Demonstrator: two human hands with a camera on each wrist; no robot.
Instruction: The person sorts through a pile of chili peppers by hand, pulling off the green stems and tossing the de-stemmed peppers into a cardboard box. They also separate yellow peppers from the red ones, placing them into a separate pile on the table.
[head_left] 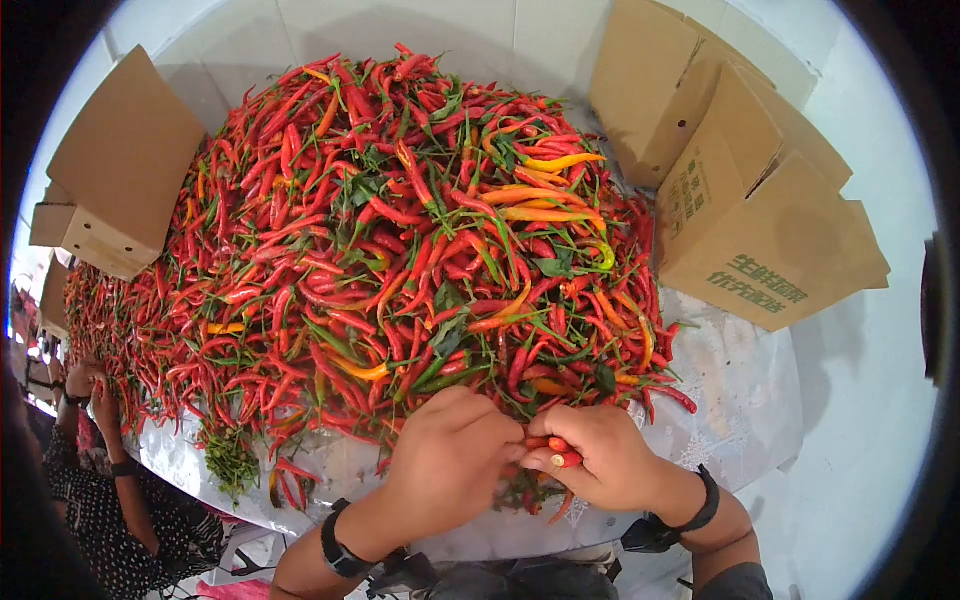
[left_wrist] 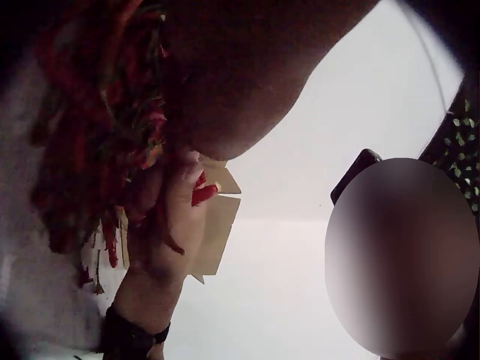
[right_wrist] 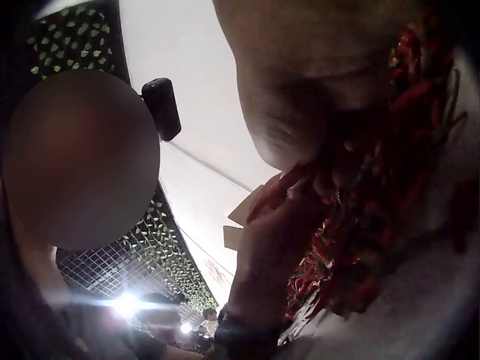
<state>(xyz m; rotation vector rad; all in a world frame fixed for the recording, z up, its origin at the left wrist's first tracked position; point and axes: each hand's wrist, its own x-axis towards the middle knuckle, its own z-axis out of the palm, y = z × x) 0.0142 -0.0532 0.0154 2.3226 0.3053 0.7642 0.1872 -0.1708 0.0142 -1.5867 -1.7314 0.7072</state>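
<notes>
A big heap of red chilli peppers [head_left: 400, 230], with some orange, yellow and green ones, covers the table. At its near edge my right hand [head_left: 600, 455] grips a small bunch of red chillies [head_left: 560, 452], their ends sticking out toward my left hand. My left hand [head_left: 455, 450] is curled over and touches that bunch with its fingertips. In the left wrist view the right hand [left_wrist: 169, 225] shows dark with red chillies [left_wrist: 202, 191] in its fingers. In the right wrist view the left hand [right_wrist: 270, 247] meets red chillies [right_wrist: 277, 187] at the heap's edge.
Cardboard boxes stand at the back right [head_left: 740, 200] and back left [head_left: 110, 180]. A white patterned cloth [head_left: 730, 400] covers the table. A small pile of green stems [head_left: 232, 462] lies at the near left edge. Another person's arms [head_left: 100, 420] work at the far left.
</notes>
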